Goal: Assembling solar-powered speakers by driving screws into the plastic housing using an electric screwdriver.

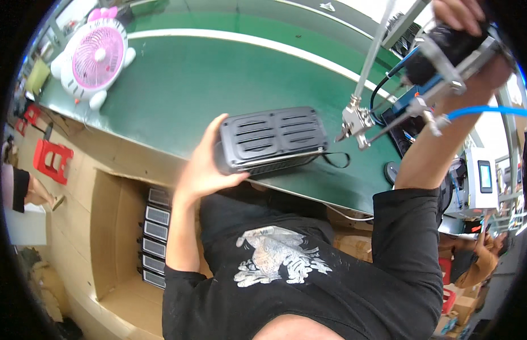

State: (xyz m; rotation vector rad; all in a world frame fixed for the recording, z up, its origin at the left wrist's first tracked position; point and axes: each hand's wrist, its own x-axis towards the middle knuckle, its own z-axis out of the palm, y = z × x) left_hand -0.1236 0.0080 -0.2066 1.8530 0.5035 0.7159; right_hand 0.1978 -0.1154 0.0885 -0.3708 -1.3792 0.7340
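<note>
A black box-shaped portable speaker [274,135] with slotted grooves and a wrist strap [338,161] is gripped at its left end by my left hand [209,161], thumb on the near side. It is at the front edge of the green bench. Raised at the upper right, my right hand [457,14] has its fingers curled over the blurred black body [445,51] of a tool on metal rods. Below that tool, a metal nozzle head [357,120] with a clear tube stands just right of the speaker, apart from it.
A pink-and-white cat-shaped fan [99,59] stands at the bench's left end. On my left, an open carton [119,238] holds several dark units with light panels [155,231]. A blue air hose [490,110] and a white machine with a screen [480,178] are at right. Other people are at both sides.
</note>
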